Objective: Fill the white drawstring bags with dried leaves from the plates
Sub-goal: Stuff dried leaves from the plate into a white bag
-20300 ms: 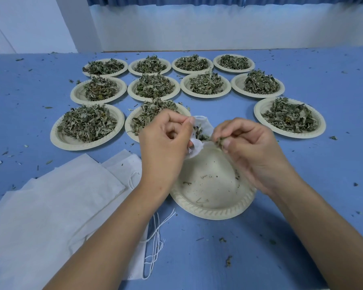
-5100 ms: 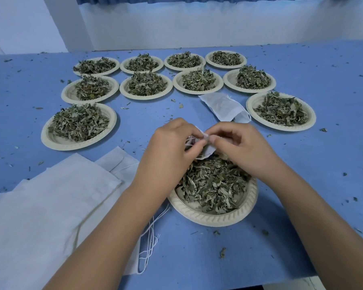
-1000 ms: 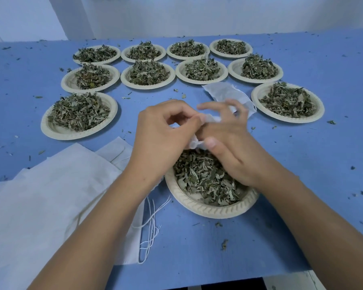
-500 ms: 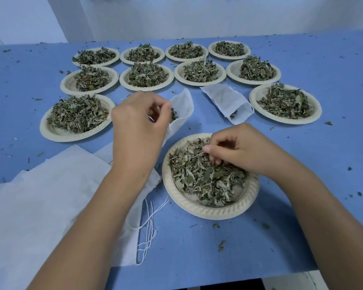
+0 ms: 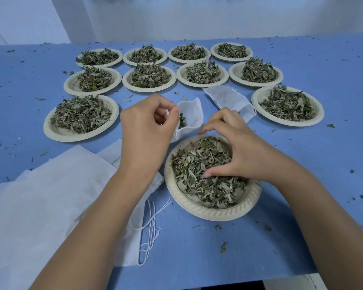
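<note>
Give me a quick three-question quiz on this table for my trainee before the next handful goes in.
1. True or false: the left hand pinches the rim of the small bag, whose mouth stands open.
2. The right hand curls its fingers into: A) the dried leaves on the nearest plate; B) the folded white cloth; C) a bag lying flat on the table.
3. Counting the nearest one, how many plates on the blue table hold leaves?
Key: 1 true; 2 A; 3 eleven.
</note>
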Available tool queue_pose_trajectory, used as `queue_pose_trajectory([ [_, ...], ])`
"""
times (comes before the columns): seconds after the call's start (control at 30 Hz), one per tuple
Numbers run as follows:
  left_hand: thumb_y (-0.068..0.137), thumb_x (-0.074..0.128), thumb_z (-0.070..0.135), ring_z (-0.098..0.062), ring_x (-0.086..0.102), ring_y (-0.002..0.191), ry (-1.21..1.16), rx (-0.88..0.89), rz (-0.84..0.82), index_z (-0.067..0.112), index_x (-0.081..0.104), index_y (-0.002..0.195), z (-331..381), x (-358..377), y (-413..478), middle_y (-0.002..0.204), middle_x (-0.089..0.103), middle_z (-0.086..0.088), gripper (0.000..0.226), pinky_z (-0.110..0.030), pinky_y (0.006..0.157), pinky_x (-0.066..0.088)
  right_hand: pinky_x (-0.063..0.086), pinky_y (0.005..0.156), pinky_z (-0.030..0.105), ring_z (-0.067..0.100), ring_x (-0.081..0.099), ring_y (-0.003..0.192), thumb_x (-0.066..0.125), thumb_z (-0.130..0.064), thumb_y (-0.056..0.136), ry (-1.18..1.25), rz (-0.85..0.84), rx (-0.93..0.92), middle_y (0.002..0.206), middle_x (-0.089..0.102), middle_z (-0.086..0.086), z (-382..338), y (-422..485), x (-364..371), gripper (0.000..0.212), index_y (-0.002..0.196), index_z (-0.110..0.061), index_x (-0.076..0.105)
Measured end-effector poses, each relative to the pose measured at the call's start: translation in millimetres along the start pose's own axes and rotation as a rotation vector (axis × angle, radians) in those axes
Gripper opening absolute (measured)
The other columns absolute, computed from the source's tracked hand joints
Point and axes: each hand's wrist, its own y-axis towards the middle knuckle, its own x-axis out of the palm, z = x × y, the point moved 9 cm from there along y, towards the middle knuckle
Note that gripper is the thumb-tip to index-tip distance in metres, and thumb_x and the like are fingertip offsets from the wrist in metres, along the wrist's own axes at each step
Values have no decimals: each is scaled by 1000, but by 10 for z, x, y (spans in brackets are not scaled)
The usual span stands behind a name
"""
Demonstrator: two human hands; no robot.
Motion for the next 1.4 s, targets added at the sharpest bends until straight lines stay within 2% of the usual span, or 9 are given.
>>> queue_pose_trajectory([
  [0.07, 88, 68, 13, -3, 55, 58, -11, -9, -17, 15, 67, 77, -4, 28, -12, 60, 59, 10, 11, -9, 60, 42, 32, 99, 18, 6, 38, 116, 82, -46, 65, -15, -72, 34, 117, 43, -9, 34, 11, 93, 68, 124, -24, 54],
  [0.23, 88, 68, 13, -1, 54, 54, -30, -4, -27, 16, 66, 77, -13, 43, -12, 56, 56, 12, 12, -8, 59, 40, 40, 86, 16, 8, 57, 93, 80, -14, 76, 49, -21, -38, 97, 60, -6, -34, 26, 72, 26, 101, -14, 71],
  [0.43, 88, 69, 13, -2, 53, 53, -62, -2, -60, 18, 67, 76, -25, 99, -34, 57, 59, 8, 13, -11, 58, 42, 48, 87, 40, 16, 65, 88, 78, -7, 77, 222, 73, -63, 92, 69, -2, -34, -28, -146, 13, 90, -8, 75],
  [0.57, 87, 70, 13, -2, 52, 51, -79, 1, -79, 19, 66, 75, -28, 118, -38, 57, 58, 9, 14, -9, 56, 39, 48, 93, 39, 16, 64, 95, 74, 1, 79, 356, 98, -71, 96, 67, 1, -23, -59, -213, 12, 89, -5, 72],
  [0.7, 87, 70, 11, -1, 52, 51, -63, 4, -146, 13, 68, 75, -40, 189, -46, 57, 59, 6, 12, -8, 55, 38, 49, 84, 27, 18, 64, 90, 72, 7, 78, 580, 194, -127, 92, 68, 10, -27, -83, -338, 18, 88, -7, 68],
  [0.93, 84, 67, 9, -1, 49, 49, -96, 30, -256, 16, 63, 74, 2, 346, -129, 57, 57, 1, 13, -10, 51, 39, 53, 79, 21, 8, 66, 82, 75, -6, 73, 883, 509, -138, 87, 72, -9, 65, -120, -466, 23, 81, -27, 74],
  [1.17, 92, 65, 14, -23, 57, 54, -190, 38, -216, 11, 62, 77, 28, 320, -125, 58, 58, -5, 15, -39, 54, 50, 51, 79, 25, 16, 65, 83, 72, 5, 78, 545, 565, -88, 88, 69, 7, 34, -123, -396, 20, 89, -12, 69],
  [1.3, 92, 65, 14, -23, 57, 54, -202, 53, -212, 10, 62, 78, 51, 326, -143, 57, 56, -2, 15, -40, 55, 50, 48, 77, 24, 14, 62, 80, 74, 5, 76, 152, 487, -182, 88, 67, 7, -142, -89, -301, 14, 89, -2, 72],
  [1.4, 91, 65, 13, -17, 54, 52, -137, 81, -208, 7, 62, 79, 56, 337, -152, 57, 57, -3, 14, -32, 53, 45, 51, 80, 34, 15, 61, 87, 77, 0, 77, 214, 440, -164, 98, 60, 5, -123, -82, -297, 26, 100, -4, 67],
])
